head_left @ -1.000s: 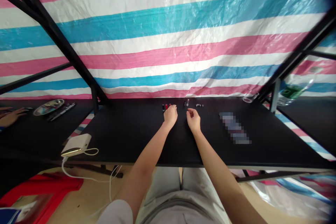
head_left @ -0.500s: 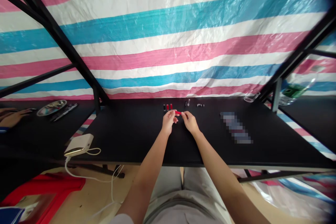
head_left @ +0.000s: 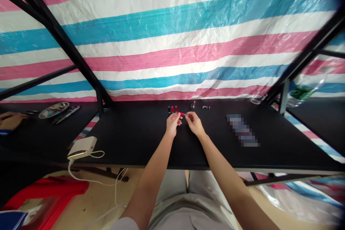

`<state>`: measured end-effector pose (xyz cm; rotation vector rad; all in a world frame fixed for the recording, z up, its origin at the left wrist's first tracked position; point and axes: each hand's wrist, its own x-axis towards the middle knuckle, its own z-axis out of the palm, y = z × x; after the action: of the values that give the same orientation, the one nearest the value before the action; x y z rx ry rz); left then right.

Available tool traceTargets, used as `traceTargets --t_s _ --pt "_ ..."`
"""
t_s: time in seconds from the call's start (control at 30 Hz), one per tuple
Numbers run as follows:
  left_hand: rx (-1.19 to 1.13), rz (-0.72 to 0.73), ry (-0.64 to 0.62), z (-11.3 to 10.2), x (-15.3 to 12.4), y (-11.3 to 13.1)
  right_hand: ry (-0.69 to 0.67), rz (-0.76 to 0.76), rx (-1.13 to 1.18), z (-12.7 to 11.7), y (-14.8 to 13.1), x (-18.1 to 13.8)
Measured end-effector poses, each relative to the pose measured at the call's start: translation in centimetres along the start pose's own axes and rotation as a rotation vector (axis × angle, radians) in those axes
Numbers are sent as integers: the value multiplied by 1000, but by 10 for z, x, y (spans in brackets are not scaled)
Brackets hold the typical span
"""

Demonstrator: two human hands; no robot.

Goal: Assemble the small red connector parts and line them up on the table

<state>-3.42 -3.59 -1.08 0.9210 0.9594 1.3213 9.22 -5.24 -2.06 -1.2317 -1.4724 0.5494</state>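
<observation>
Above the black surface [head_left: 134, 140], my left hand [head_left: 172, 124] and right hand [head_left: 194, 124], apart a second ago, both pinch one red tube [head_left: 183, 114]; striped tarp [head_left: 172, 43] behind.

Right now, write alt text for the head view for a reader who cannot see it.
A left hand and a right hand pinch a small red piece between them over a black table. Beyond it stands a row of small red and dark pieces, before a pink, blue and white striped tarp.
</observation>
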Motion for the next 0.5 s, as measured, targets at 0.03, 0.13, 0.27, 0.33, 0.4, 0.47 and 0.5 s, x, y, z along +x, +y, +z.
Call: traceTargets --t_s 0.03,0.13,0.27,0.33,0.4,0.47,0.5 --pt "0 0 5 0 0 1 -4 4 14 1 0 0" --pt "13 6 2 1 -1 2 -43 28 26 1 1 0" --pt "41 13 3 1 -2 1 -69 34 11 1 2 -1" --pt "57 17 7 0 -2 0 -60 27 -6 1 3 -1" --pt "70 29 18 0 -1 -1 -62 9 -29 1 4 -1" --pt "71 56 52 -1 0 -1 -63 -17 -51 1 3 -1" --pt "71 72 84 -1 1 -1 -62 -29 -63 0 3 -1"
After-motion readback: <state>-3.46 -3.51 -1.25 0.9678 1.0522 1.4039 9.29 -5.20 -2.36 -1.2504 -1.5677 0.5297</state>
